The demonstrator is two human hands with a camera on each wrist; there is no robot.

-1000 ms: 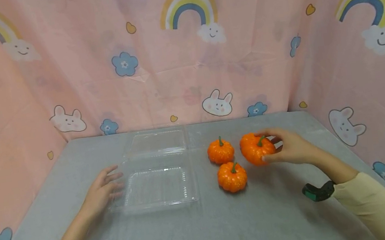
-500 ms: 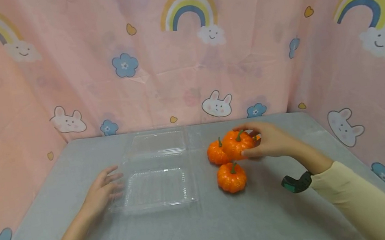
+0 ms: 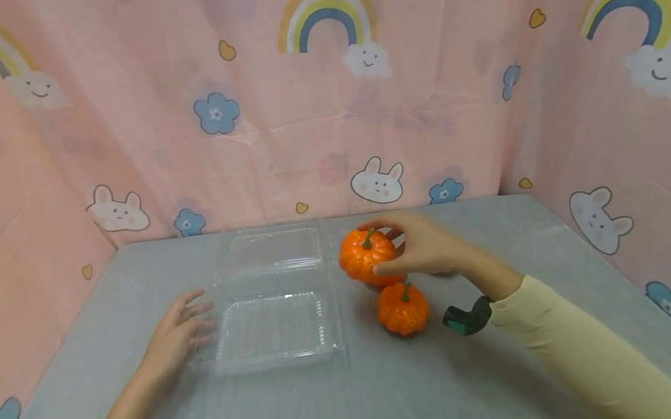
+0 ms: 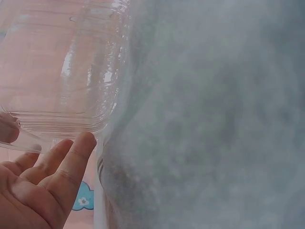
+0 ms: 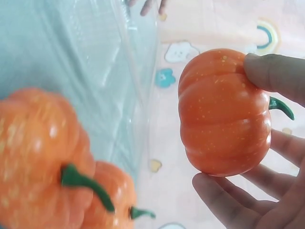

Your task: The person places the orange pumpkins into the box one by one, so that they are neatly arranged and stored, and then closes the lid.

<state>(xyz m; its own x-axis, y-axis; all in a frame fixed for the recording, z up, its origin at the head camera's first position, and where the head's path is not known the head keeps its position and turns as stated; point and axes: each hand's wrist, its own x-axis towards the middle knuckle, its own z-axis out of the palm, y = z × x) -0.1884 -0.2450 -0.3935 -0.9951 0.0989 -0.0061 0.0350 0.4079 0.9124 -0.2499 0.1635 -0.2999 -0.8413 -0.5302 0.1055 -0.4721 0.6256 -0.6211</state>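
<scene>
In the head view, my right hand [image 3: 423,246] holds a small orange pumpkin [image 3: 358,258] with a green stem, just right of a clear plastic clamshell box [image 3: 279,357]. The right wrist view shows thumb and fingertips at opposite sides of this held pumpkin [image 5: 226,114]. A second pumpkin [image 5: 112,198] is mostly hidden behind it in the head view. Nearer the front, a third pumpkin [image 3: 403,309] sits on the table. My left hand [image 3: 172,338] is at the box's left edge, fingers fairly straight and spread. In the left wrist view the fingertips lie right at the box wall [image 4: 62,62].
The box's lid [image 3: 276,248] lies folded back on the far side. Grey cloth covers the table [image 3: 339,416]. Pink patterned curtains [image 3: 276,153] stand at the back and both sides. Each wrist wears a dark camera mount [image 3: 468,317].
My right hand has carried the pumpkin leftward, past and over the second pumpkin, toward the box. My left hand, the box and the front pumpkin have stayed where they were.
</scene>
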